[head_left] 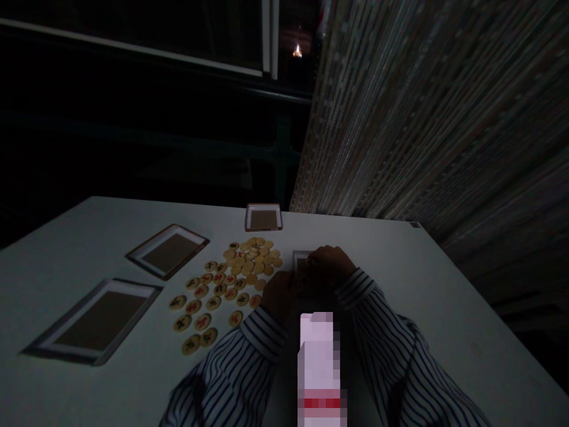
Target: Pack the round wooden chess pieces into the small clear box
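My left hand [279, 295] is low over the table, beside the right end of a spread of xiangqi pieces [213, 303]. Its fingers are lost in shadow, so what they hold does not show. My right hand [332, 264] reaches over a small tray [300, 254] with a pale rim. Its fingers curl inward and down; anything between them is too dark to make out. The wooden discs nearest me lie face up with red or black characters. Behind them, a heap of discs [253, 261] is mostly blank side up.
Three more rectangular trays stand on the white table [400, 267]: a large one [104, 320] and a medium one [168, 251] at left, a small one [264, 217] at the back. A bright pixelated object [320, 362] is between my forearms. A string curtain [382, 107] hangs behind.
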A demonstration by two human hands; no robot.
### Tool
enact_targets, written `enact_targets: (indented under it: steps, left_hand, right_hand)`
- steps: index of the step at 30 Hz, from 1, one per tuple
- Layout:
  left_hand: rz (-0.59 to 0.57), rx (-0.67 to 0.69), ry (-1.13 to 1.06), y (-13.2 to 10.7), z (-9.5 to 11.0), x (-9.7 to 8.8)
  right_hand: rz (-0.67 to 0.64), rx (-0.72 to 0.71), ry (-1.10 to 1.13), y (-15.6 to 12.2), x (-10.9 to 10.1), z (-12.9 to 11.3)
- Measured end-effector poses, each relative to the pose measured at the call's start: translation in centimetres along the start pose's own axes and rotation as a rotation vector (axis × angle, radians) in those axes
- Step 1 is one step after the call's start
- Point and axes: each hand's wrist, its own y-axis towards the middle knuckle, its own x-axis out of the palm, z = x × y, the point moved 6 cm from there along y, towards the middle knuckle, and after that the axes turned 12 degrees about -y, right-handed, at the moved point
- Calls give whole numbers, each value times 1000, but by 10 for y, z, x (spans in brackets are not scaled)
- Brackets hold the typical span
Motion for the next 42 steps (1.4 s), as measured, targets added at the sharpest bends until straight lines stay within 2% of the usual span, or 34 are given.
enact_targets:
  steps: [9, 17, 29, 36, 42]
  left_hand:
    - [31, 14, 4, -2, 4, -3]
    - [-5, -21, 69, 0, -1, 2]
    - [12, -7, 44, 0, 0, 1]
    - [7, -66, 55, 0, -1, 2]
    - [-8, -26, 32, 0, -2, 3]
  right_hand:
    - [-55, -11, -6, 5, -3, -5]
    - [-154, -17, -2, 7, -1, -6]
    - [-143, -37, -18, 7, -1, -1]
    - [-126, -50, -35, 7, 1, -4]
    - [-120, -75, -52, 6, 0, -7]
